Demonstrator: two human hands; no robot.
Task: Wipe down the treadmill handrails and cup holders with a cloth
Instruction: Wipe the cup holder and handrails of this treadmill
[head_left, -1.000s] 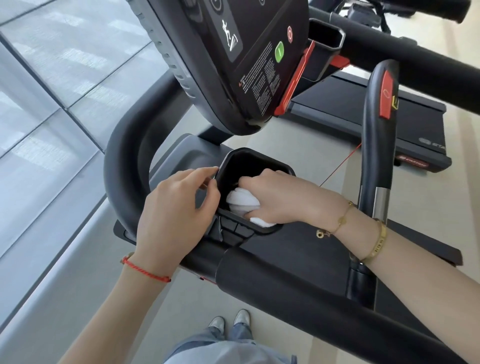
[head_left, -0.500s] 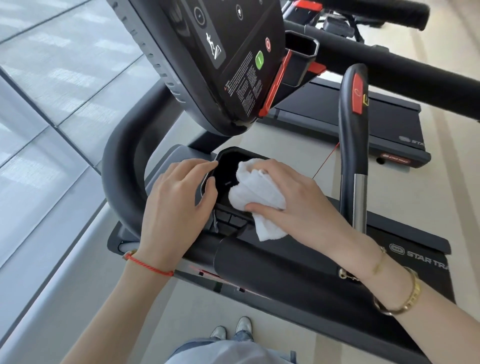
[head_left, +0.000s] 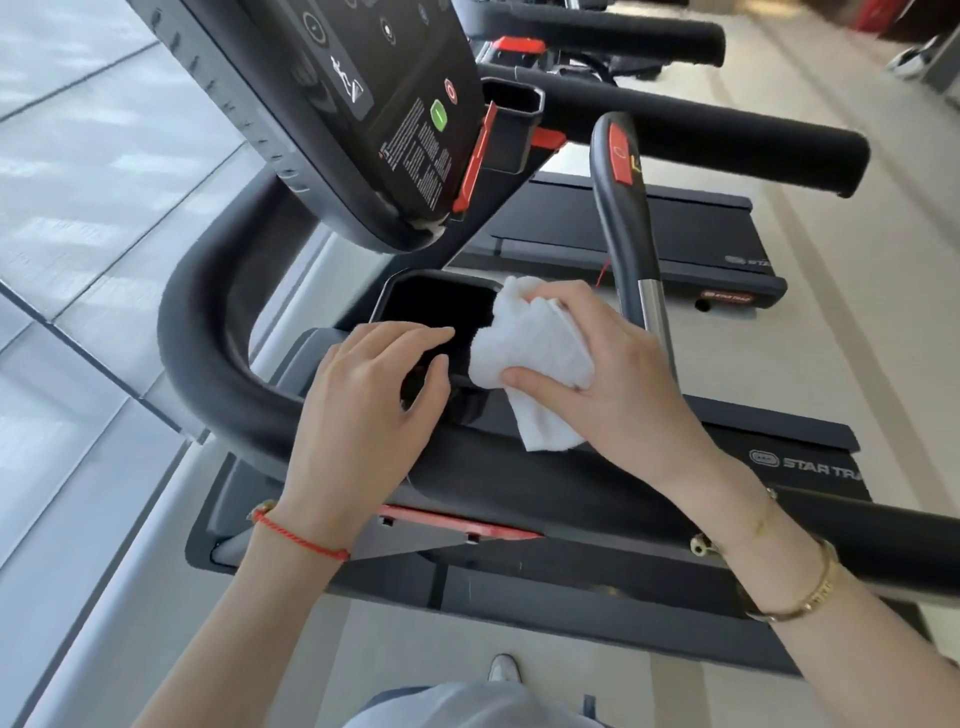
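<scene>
Two hands at the cup holder (head_left: 415, 306): our right hand (head_left: 613, 374) grips the cloth (head_left: 530, 353) on its right rim, nearer than our open left hand (head_left: 363, 415) on the near edge.

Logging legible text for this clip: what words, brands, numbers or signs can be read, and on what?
"STAR TRA", cut off by the arm: deck of the near treadmill.
Running-figure icon: console.
Green button and red button: marks unreadable.
White print block on the console: too small.
Logos on the far treadmill: blurred.
</scene>
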